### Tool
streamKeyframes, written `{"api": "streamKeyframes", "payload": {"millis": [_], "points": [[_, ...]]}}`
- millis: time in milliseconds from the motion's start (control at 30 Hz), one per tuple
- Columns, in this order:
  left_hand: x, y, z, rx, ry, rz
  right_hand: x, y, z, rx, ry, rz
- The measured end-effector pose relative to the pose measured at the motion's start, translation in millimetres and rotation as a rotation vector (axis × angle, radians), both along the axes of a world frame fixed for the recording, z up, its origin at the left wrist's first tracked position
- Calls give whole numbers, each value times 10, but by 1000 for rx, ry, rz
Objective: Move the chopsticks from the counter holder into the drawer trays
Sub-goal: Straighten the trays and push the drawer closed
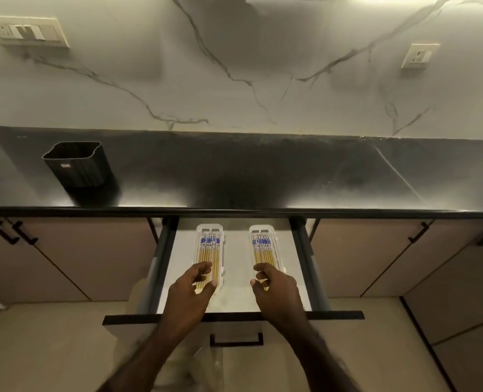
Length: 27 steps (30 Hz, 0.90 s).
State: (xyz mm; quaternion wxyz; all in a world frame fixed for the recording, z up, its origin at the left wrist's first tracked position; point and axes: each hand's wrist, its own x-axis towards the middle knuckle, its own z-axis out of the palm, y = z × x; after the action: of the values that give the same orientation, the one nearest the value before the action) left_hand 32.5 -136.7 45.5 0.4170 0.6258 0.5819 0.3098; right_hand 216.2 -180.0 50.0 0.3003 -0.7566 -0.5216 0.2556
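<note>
Both bundles of chopsticks lie in the open drawer (236,295): one in the left tray (209,232), one in the right tray (263,232), patterned ends at the far side. The black holder (78,162) on the counter (263,171) at far left shows nothing sticking out of it. The left hand (192,290) hovers over the near end of the left chopsticks (209,254), fingers loosely curled, grip holding nothing that I can see; the right hand (275,287) does likewise over the right chopsticks (263,253). The step appears to be a final tidying: nudge the near tips level with light fingertip taps, keep each bundle flat inside its tray walls, then lift both hands straight out before closing the drawer.
</note>
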Motion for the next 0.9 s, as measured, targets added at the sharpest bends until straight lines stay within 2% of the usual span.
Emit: {"api": "streamKeyframes", "payload": {"millis": [233, 467, 700, 900], "points": [[-278, -128, -291, -11, 74, -103, -208, -258, -314, -47, -21, -86], [-555, -166, -519, -14, 65, -196, -408, -439, -551, -130, -83, -260], [-665, -217, -704, -74, 126, -219, -526, -479, -795, -243, -9, -432], [-678, -286, -885, -168, 167, -169, -527, -478, -1131, -487, 122, -485]]}}
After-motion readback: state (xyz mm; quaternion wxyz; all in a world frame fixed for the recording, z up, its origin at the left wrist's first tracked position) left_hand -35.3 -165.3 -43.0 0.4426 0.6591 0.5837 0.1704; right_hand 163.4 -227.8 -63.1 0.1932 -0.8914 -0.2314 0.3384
